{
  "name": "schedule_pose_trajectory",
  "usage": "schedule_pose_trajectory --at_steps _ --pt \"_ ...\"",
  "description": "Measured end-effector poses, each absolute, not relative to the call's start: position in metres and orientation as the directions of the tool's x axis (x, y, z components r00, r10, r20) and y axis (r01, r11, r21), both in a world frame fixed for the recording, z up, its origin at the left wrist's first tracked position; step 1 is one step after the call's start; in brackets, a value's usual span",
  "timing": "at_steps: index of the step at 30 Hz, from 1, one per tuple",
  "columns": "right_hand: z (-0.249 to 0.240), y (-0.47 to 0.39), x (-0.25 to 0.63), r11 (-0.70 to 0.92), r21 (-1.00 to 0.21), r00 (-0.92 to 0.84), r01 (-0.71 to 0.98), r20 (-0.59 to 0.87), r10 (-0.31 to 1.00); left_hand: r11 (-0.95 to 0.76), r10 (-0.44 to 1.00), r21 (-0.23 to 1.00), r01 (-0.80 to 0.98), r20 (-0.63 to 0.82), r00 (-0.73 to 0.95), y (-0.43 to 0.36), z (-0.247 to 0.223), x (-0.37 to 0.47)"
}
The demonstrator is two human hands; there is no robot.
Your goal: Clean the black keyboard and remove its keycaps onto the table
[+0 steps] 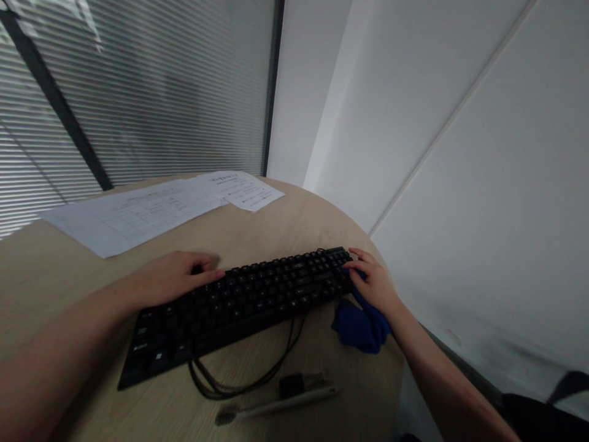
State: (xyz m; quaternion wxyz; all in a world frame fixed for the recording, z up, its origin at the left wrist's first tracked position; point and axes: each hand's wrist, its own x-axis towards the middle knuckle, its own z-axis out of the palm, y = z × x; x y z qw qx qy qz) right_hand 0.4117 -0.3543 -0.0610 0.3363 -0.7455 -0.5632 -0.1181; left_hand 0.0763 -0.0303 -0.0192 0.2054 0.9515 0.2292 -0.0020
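Observation:
A black keyboard (248, 301) lies at a slant on the round wooden table, keys up. My left hand (177, 276) rests over its far left edge, thumb along the top row of keys and the other fingers curled at the back edge, gripping it. At the keyboard's right end, my right hand (375, 285) holds part of a blue cloth (361, 328) against the number keys with bent fingers. The rest of that cloth hangs bunched onto the table below the hand. A black cable (271, 371) loops out from under the keyboard's near side.
Near the table's front lie a toothbrush-like brush (276, 405) and a small black block-shaped thing (291, 385) with a lighter end. Printed papers (151, 212) lie along the back edge. A white wall (460, 184) stands close on the right, window blinds (184, 92) behind.

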Motion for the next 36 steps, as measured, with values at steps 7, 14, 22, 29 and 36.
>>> schedule_pose_trajectory --at_steps 7,14,22,29,36 --pt "-0.063 -0.359 0.419 -0.198 -0.406 0.433 0.892 0.646 0.628 -0.795 0.438 0.425 0.432 -0.090 0.895 -0.031 -0.019 0.078" --pt "-0.065 -0.361 0.422 -0.265 -0.442 0.508 0.857 0.639 0.577 -0.804 0.442 0.408 0.433 -0.077 0.894 -0.028 -0.022 0.078" --pt "-0.065 -0.355 0.421 -0.244 -0.313 0.389 0.918 0.599 0.700 -0.811 0.424 0.409 0.418 -0.080 0.902 -0.029 -0.021 0.078" --pt "-0.065 -0.357 0.420 -0.208 -0.344 0.386 0.916 0.614 0.688 -0.811 0.430 0.399 0.427 -0.087 0.899 -0.025 -0.025 0.077" --pt "-0.067 -0.358 0.422 -0.210 -0.353 0.398 0.912 0.629 0.668 -0.813 0.428 0.394 0.428 -0.094 0.899 -0.030 -0.020 0.077"
